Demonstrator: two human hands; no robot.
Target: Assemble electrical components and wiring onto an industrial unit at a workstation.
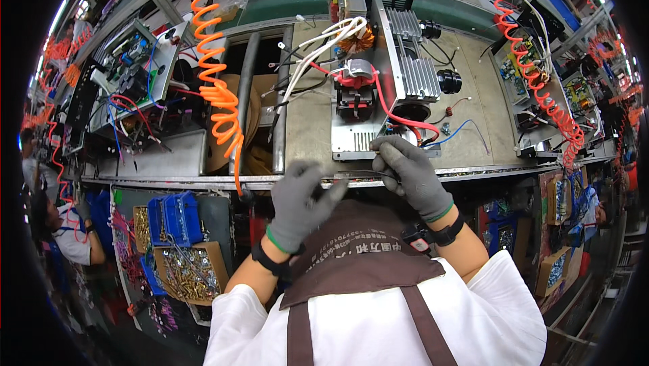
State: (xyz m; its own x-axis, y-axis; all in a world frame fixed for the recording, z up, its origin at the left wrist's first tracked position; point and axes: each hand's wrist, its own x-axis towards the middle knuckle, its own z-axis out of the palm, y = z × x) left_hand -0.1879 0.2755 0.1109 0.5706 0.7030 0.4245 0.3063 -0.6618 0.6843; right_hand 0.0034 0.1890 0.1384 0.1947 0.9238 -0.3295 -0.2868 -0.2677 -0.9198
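Note:
A metal chassis [343,137] with circuit parts stands on the bench in front of me. It carries finned heat sinks [418,76], a red-wrapped transformer [356,74] and a bundle of white wires [323,44]. My right hand [411,175], in a grey glove, is closed in a pinch at the chassis's near edge; what its fingertips hold is too small to make out. My left hand [297,197], also gloved, hovers just off the bench's front edge. Its thumb and fingers are apart and smeared by motion, with nothing visible in them.
An orange coiled hose [220,102] hangs left of the chassis, and a red coiled one [520,48] to the right. Other open units [138,72] stand on both sides. Below left are a carton of screws [191,272] and blue bins [174,219]. Another person [74,231] is at far left.

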